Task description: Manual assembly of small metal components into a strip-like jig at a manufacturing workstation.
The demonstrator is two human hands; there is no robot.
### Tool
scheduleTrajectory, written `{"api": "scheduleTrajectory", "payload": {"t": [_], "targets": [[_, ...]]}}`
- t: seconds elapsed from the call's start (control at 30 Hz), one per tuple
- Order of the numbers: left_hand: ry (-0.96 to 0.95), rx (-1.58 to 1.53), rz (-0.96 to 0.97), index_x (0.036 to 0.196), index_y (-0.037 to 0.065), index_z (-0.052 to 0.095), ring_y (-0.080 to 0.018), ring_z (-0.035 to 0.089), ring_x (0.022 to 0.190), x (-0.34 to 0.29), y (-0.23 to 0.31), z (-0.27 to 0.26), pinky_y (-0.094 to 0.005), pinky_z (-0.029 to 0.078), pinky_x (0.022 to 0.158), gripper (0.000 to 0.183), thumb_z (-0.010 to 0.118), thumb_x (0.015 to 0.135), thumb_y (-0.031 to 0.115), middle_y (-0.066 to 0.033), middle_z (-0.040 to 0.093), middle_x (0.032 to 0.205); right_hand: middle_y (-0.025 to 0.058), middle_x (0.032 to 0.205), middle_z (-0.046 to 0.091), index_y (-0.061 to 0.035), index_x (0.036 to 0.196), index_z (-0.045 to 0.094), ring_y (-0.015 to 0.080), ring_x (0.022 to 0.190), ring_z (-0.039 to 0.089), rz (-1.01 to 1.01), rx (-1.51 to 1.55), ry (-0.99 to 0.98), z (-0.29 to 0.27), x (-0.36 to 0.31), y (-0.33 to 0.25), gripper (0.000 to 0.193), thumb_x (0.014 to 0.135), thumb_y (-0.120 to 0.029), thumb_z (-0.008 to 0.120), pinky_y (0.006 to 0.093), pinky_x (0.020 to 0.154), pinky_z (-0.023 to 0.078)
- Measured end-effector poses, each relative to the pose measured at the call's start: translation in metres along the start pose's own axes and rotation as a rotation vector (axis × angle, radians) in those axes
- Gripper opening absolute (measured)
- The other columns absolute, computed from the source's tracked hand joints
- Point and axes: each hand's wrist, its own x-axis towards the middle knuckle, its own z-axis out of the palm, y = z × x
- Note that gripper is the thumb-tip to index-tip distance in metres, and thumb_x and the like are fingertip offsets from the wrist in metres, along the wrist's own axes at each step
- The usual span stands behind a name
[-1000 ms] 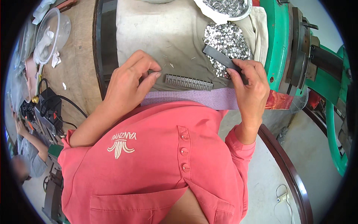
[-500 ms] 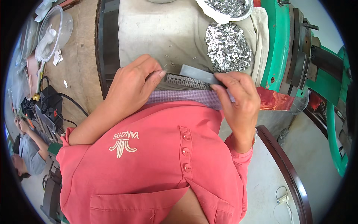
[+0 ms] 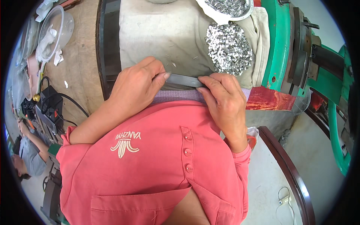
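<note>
1. Fingers of the right hand (image 3: 226, 99) pinch a flat grey rectangular bar (image 3: 183, 80) at its right end; the left hand's (image 3: 137, 83) nearly meeting fingertips are at its left end, grip unclear.
2. Beyond, thin silvery pins (image 3: 174, 65) dot beige cloth (image 3: 157, 33).
3. Small silver-and-black pieces (image 3: 229, 48) heap farther right, near a white bowl (image 3: 215, 15).

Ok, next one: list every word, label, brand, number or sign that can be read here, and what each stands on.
Pink-red shirt: pale embroidered lettering by a plant-like emblem; legible, but I won't copy the wording.
Dark flat bar: no lettering can be made out.
Heap of small metal pieces: none visible.
Green machine: none readable.
Clutter at far left: too small and blurred to tell.
</note>
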Motion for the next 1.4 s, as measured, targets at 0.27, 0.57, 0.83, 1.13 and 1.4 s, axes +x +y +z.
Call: {"api": "scheduleTrajectory", "payload": {"t": [0.27,0.57,0.83,1.13,1.4], "targets": [[-0.008,0.05,0.0,0.086,0.001,0.059,-0.036,0.06,0.071,0.0,0.001,0.003,-0.0407,0.046,0.063,0.015,0.065,0.093,0.013,-0.0141,0.057,0.081,0.0092,0.096,0.062,-0.0012,0.102,0.071,0.0278,0.086,0.06,0.014,0.005,-0.012,0.0,-0.003,0.0,0.03,0.073,0.0,0.078,0.0376,0.074,0.051],[0.003,0.077,0.002,0.085,0.003,0.059,-0.0362,0.06,0.07,0.0,0.004,0.005,-0.042,0.046,0.061,0.016,0.066,0.092,0.016,-0.0126,0.058,0.082,0.0101,0.094,0.062,-0.0021,0.103,0.072,0.0279,0.086,0.062,0.116,0.004,0.059,0.001,-0.011,-0.004,0.03,0.075,-0.004,0.08,0.0373,0.073,0.052],[-0.002,0.083,0.028,0.085,0.003,0.058,-0.0347,0.059,0.069,0.0,0.003,0.004,-0.0409,0.046,0.06,0.016,0.066,0.092,0.015,-0.0119,0.057,0.08,0.0079,0.087,0.064,-0.0036,0.101,0.076,0.0244,0.076,0.062,0.284,-0.026,0.249,0.021,-0.03,0.005,0.028,0.075,-0.009,0.083,0.0352,0.066,0.051],[0.01,-0.079,-0.016,0.094,0.003,0.063,-0.0216,0.056,0.063,0.001,0.0,0.003,-0.033,0.045,0.06,0.015,0.073,0.085,0.009,-0.0085,0.058,0.085,0.0055,0.089,0.067,-0.0044,0.098,0.078,0.0208,0.077,0.063,0.225,0.059,0.388,0.036,-0.042,0.011,0.032,0.068,-0.005,0.087,0.032,0.065,0.051],[-0.104,-0.042,0.116,0.1,0.005,0.066,-0.0193,0.061,0.069,-0.003,-0.008,0.0,-0.0322,0.05,0.06,0.024,0.077,0.079,0.005,-0.0056,0.062,0.093,0.0073,0.091,0.071,-0.0032,0.089,0.077,0.0222,0.079,0.066,0.053,0.093,0.382,0.036,-0.052,0.019,0.028,0.064,-0.002,0.088,0.0311,0.067,0.054]]}}
